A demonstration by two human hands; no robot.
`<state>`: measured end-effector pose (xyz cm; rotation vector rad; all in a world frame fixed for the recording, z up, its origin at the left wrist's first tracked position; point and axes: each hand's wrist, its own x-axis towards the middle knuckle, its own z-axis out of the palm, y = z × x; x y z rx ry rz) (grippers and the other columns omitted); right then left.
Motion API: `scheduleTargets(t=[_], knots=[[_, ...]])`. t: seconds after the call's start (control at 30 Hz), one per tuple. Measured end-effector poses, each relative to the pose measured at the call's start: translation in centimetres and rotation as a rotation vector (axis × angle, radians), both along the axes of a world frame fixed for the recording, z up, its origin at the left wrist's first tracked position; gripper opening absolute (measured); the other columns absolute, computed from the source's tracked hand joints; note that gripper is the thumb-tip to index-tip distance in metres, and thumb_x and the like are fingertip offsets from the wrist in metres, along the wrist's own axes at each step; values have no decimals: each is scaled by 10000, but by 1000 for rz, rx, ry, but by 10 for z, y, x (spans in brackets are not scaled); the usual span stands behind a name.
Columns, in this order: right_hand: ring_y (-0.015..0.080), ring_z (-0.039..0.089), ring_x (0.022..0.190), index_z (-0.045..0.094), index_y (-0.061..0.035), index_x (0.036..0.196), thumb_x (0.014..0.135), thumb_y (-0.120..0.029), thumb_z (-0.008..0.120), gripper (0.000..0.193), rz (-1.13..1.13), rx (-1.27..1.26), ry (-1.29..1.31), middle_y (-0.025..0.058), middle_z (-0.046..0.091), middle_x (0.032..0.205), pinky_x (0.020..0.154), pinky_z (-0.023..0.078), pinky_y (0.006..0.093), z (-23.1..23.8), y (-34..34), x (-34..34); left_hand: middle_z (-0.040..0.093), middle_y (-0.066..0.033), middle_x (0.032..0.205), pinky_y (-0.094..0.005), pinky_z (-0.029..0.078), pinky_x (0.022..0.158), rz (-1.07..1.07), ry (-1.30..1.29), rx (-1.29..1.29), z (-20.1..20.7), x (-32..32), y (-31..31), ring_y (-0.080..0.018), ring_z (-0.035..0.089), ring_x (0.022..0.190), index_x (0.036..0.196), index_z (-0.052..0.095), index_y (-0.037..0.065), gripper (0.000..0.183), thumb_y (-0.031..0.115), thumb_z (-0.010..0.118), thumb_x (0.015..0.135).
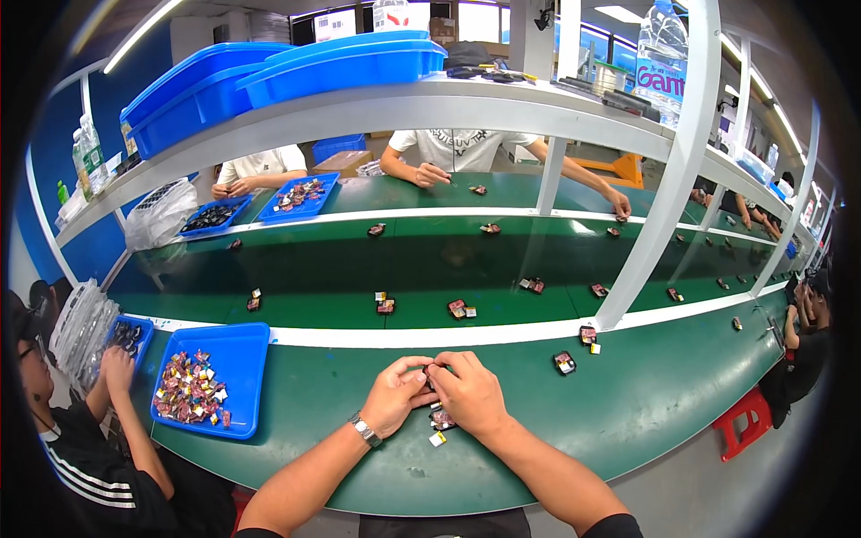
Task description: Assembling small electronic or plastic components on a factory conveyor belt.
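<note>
At the near edge of the green bench, my left hand [391,396] and my right hand [472,394] meet with closed fingertips. Between them they pinch a small dark piece, mostly covered by the fingers, so its exact kind is hidden. Just under the hands, on the bench, lies a small electronic assembly [440,419] with a reddish circuit board in a dark casing. Its white-and-yellow block [437,439] rests toward me. To my left stands a blue tray [255,359] holding many loose reddish boards with white-and-yellow blocks [189,392].
Two similar assemblies [564,362] sit right of my hands. Beyond a white rail [395,337], more lie spaced along the green conveyor belt [332,269]. A white post [659,170] and overhead shelf [377,106] frame the bench. Co-workers sit left, right and opposite.
</note>
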<state>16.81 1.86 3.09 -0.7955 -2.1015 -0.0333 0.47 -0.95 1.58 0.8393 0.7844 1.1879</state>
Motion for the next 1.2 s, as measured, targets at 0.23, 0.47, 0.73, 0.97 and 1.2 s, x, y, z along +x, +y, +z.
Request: scheduleTargets(t=[0.23, 0.47, 0.73, 0.97, 1.2], knots=[[218, 638, 863, 648, -44, 889, 792, -15, 695, 111, 144, -316, 204, 59, 618, 959, 686, 556, 315, 4, 9, 4, 624, -151, 1156, -395, 548, 959, 27, 91, 72, -2, -2, 1, -220, 635, 1066, 1275, 467, -17, 280, 47, 466, 1002], [152, 677, 849, 678, -12, 917, 768, 7, 730, 158, 227, -786, 255, 63, 701, 853, 746, 560, 303, 18, 55, 13, 558, -209, 1289, -424, 530, 964, 101, 75, 91, 0, 0, 8, -279, 616, 1124, 1358, 391, 22, 373, 60, 474, 995], [154, 689, 736, 719, -24, 841, 689, -99, 823, 198, -521, -827, 518, 88, 724, 806, 720, 541, 287, -20, 189, 114, 577, -220, 1261, -381, 552, 909, 182, 211, 145, 0, -18, 13, -284, 629, 1101, 1258, 470, -53, 320, 50, 525, 959], [352, 546, 1096, 610, -17, 1115, 722, -212, 780, 470, -817, -422, 129, 160, 644, 1010, 953, 452, 434, -33, 209, 152, 653, -190, 1078, -344, 568, 801, 288, 192, 135, -8, -23, 21, -243, 669, 950, 1118, 561, -56, 209, 24, 550, 925], [296, 582, 1073, 569, -27, 1215, 724, -128, 788, 546, -715, -577, 87, 111, 677, 1075, 956, 461, 407, -27, 213, 166, 666, -169, 1021, -323, 561, 779, 263, 230, 128, -14, -25, 23, -215, 665, 903, 1092, 585, -55, 183, 31, 549, 934]])
